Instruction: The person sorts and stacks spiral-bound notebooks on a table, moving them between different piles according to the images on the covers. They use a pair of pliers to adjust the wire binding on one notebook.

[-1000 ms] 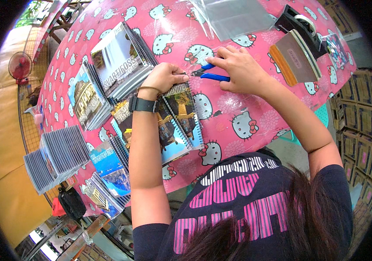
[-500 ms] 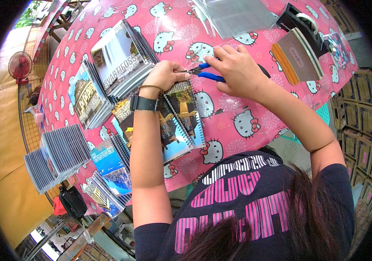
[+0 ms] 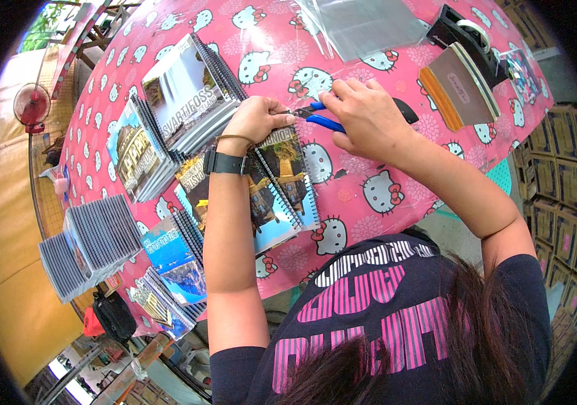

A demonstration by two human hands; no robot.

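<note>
- Your right hand (image 3: 372, 125) is wrapped around the blue-handled metal pliers (image 3: 325, 123), their tips pointing at your left fingertips.
- Your left hand (image 3: 254, 120) has thumb and fingers drawn together at the top end of the wire-bound notebook with a glossy photo cover (image 3: 293, 172); you cannot tell whether they grip it.
- That notebook lies flat on the pink, cat-printed table (image 3: 352, 219), overlapping similar ones.
- Beyond your left hand sits a stack of waterfall-covered notebooks (image 3: 184, 98).
- Clear plastic sleeves (image 3: 372, 30) lie beyond your right.
</note>
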